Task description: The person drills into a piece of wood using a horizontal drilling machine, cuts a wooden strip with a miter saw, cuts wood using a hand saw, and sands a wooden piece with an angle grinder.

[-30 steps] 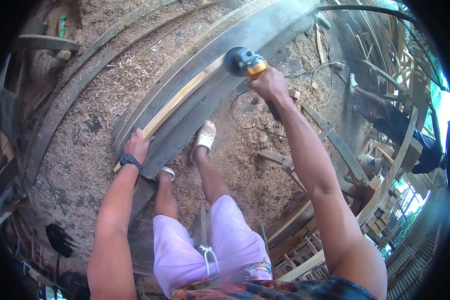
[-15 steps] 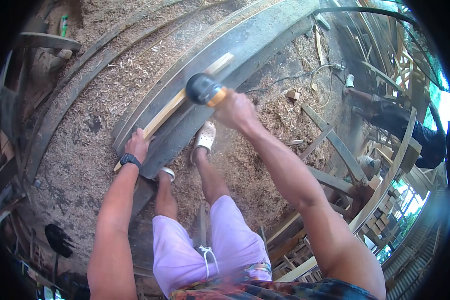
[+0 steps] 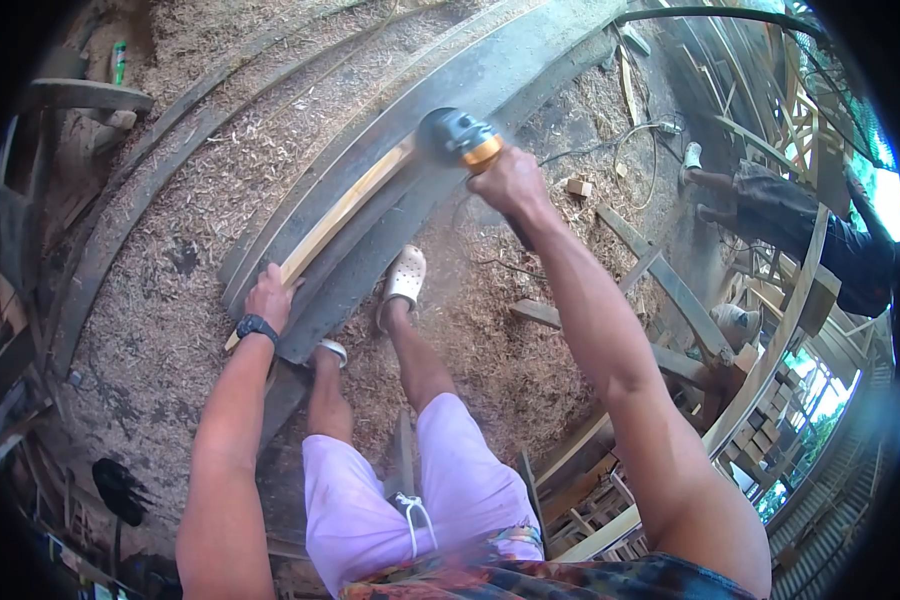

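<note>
My right hand (image 3: 513, 187) is wrapped round an angle grinder (image 3: 462, 136) with a black-and-orange body. The grinder's head sits over the far end of a narrow wooden strip (image 3: 355, 196), hiding that end. Near the strip's close end, my left hand (image 3: 270, 300) grips it, with a dark watch on the wrist. Under the strip lies a broad, grey, curved plank (image 3: 400, 215), slanting from lower left to upper right. Haze hangs around the grinder's head.
Wood shavings (image 3: 160, 300) cover the ground. Curved timbers (image 3: 100, 240) lie to the left. A cable (image 3: 610, 150) trails at upper right, near a small wood block (image 3: 578, 187). Crossed boards (image 3: 660, 275) and another person (image 3: 800, 225) are at the right.
My right hand has moved the grinder up and right along the strip toward its far end. My left hand has stayed nearly in place on the near end.
</note>
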Available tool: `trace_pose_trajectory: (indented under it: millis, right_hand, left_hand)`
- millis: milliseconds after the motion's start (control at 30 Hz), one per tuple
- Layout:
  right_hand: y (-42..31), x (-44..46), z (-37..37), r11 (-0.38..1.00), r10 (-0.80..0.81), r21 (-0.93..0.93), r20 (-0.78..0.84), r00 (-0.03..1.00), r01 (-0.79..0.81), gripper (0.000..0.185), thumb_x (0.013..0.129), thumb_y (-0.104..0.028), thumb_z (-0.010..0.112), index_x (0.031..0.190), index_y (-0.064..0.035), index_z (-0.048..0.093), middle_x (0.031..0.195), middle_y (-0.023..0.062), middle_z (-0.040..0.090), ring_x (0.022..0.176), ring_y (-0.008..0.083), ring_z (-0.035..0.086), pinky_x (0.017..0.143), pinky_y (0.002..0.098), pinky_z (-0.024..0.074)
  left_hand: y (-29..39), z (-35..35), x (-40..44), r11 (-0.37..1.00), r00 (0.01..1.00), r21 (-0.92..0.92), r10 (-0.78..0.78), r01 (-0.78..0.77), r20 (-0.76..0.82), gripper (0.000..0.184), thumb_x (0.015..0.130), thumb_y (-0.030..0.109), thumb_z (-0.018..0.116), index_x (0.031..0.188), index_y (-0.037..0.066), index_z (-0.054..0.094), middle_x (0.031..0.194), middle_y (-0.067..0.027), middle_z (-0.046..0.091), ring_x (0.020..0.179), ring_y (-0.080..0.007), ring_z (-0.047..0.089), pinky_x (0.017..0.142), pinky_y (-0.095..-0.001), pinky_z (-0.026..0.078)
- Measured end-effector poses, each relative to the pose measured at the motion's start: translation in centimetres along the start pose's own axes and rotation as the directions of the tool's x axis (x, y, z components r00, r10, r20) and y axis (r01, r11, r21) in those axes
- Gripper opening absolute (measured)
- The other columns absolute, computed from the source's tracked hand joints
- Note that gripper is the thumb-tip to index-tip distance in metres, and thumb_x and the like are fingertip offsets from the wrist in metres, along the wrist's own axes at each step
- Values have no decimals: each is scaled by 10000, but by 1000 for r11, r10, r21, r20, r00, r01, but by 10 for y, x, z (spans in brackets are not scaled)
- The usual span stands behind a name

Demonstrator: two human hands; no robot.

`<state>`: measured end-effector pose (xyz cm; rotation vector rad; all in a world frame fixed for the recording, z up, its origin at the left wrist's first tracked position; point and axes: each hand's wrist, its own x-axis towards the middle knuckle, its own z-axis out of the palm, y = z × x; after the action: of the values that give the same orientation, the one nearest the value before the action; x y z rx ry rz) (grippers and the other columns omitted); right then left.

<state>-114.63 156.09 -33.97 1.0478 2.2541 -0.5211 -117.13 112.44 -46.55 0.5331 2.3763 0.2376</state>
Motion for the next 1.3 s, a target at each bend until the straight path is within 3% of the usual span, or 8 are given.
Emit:
trace_pose_trajectory:
  millis: [267, 333, 367, 500, 600, 867, 1167, 1300]
  right_hand:
    - [-1, 15, -29, 998, 53, 25, -84, 995, -51, 438, 723, -245, 752, 1029, 66, 704, 977, 246, 729, 868, 319, 739, 805, 409, 614]
    - [-11, 0, -15, 998, 54, 30, 23, 998, -55, 368, 746, -201, 734, 1011, 53, 705, 950, 238, 732, 844, 294, 743, 763, 398, 625]
    - [-18, -12, -1, 1000, -5, 11, -13, 1000, 5, 304, 770, -161, 707, 982, 57, 700, 928, 222, 732, 817, 278, 745, 737, 387, 632]
    - [-46, -53, 38, 990, -141, 12, 231, 963, 142, 402, 793, -168, 711, 1108, 48, 583, 914, 217, 719, 795, 300, 738, 693, 401, 632]
    - [-60, -76, 59, 964, -247, -45, 204, 947, 262, 416, 800, -193, 725, 1112, 39, 578, 917, 218, 715, 813, 323, 731, 729, 419, 621]
    - [-31, -47, 30, 994, -109, -7, 218, 970, 113, 416, 787, -155, 700, 1130, 49, 582, 904, 221, 709, 816, 329, 729, 730, 414, 623]
    - [-10, 3, -23, 991, 97, 89, -22, 995, -95, 402, 745, -195, 736, 1049, 65, 696, 983, 248, 727, 826, 322, 742, 740, 407, 620]
    - [-30, -27, 8, 998, -24, 62, 103, 994, 18, 376, 756, -185, 736, 1039, 55, 674, 937, 240, 728, 800, 320, 745, 740, 408, 626]
  left_hand:
    - [-3, -1, 2, 1000, 1000, -2, 6, -6, 2, 470, 940, 460, 652, 1067, 48, 467, 1002, -266, 643, 904, -492, 655, 757, -566, 533]
    - [-2, -2, 2, 1000, 1000, 4, -5, 5, 27, 465, 939, 455, 655, 1067, 49, 469, 1006, -264, 645, 903, -493, 655, 758, -567, 533]
    - [0, -2, 1, 1000, 1000, 4, -4, 3, 30, 465, 939, 455, 655, 1067, 49, 469, 1006, -264, 645, 903, -493, 655, 758, -567, 533]
    - [0, -3, 1, 1000, 1000, -6, -1, 1, 6, 462, 937, 452, 659, 1068, 51, 470, 999, -260, 649, 908, -492, 656, 756, -567, 534]
    - [2, -8, 2, 1000, 999, -7, -14, 14, 30, 460, 933, 438, 670, 1062, 43, 473, 1005, -268, 655, 927, -499, 650, 765, -569, 531]
    - [-1, -4, 3, 1000, 1000, -14, -3, 4, 28, 473, 935, 454, 663, 1071, 45, 469, 999, -268, 650, 910, -499, 655, 760, -575, 529]
    - [0, -6, 2, 999, 999, -32, -16, 17, 31, 466, 932, 447, 670, 1070, 47, 476, 1001, -268, 655, 929, -496, 652, 759, -572, 528]
    - [-3, -5, 3, 999, 999, -30, -13, 14, 35, 459, 926, 430, 684, 1068, 47, 475, 999, -267, 656, 928, -496, 653, 760, -573, 527]
